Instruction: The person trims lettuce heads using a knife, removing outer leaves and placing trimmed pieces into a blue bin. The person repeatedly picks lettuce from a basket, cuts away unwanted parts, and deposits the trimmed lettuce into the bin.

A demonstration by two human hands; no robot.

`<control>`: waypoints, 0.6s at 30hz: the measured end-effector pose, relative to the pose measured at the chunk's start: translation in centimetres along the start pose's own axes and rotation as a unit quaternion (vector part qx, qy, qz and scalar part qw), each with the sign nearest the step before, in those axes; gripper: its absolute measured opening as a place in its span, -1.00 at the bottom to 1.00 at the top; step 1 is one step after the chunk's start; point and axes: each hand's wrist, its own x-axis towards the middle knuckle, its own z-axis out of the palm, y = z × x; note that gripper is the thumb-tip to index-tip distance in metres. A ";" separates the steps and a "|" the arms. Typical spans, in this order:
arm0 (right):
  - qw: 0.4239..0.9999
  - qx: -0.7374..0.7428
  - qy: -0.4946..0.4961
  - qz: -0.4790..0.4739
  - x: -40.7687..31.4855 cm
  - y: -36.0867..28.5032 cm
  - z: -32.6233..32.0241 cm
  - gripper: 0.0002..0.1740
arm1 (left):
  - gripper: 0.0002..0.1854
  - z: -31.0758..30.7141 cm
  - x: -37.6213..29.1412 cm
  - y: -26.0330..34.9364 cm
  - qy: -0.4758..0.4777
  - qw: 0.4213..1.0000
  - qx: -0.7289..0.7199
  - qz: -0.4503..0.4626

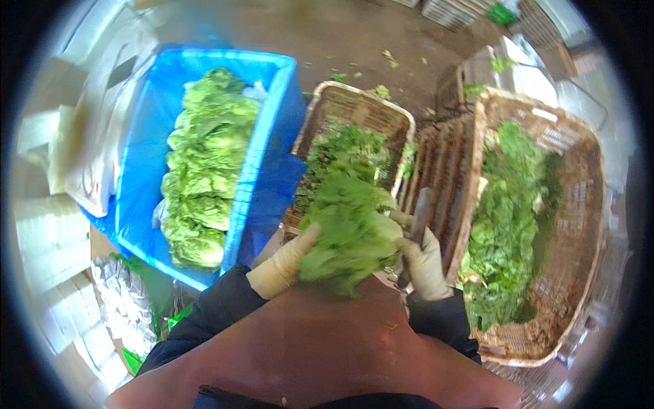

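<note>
A leafy green lettuce head [352, 230], blurred, is held in front of my apron [327, 347], its pale base turned to the right. My left hand [286, 263], in a cream glove, grips its leaves from the left; part of the fingers is hidden under them. My right hand [424, 260], gloved alike, is closed around a knife [421, 214] and also touches the lettuce near its base. Directly beyond and below the lettuce is a brown plastic crate [352, 99] with loose leaves and trimmings [352, 145] in it.
To the left stands a blue-lined box [265, 158] with a row of lettuce heads [209, 168]. A larger muddy crate [577, 204] at right contains leafy greens [506, 225]. Between the crates is a ribbed brown surface [444, 158]. Leaf scraps [391, 59] litter the floor.
</note>
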 end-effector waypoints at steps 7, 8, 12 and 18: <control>0.955 0.225 -0.031 0.189 4.1 -5.9 4.2 -0.62 | -0.55 -5.2 0.6 16.5 0.335 0.768 0.518 0.171; 0.951 0.255 -0.008 0.176 5.3 -6.9 6.1 -0.64 | -0.52 -7.0 2.8 18.7 0.332 0.660 0.618 0.268; 0.959 0.264 -0.083 0.059 13.5 -11.0 17.9 -0.65 | -0.39 -22.4 10.0 22.5 0.236 0.687 0.509 0.462; 0.924 -0.216 -0.036 -0.314 26.4 -6.1 25.3 -0.50 | -0.34 -18.1 6.0 20.3 0.273 0.392 0.854 0.207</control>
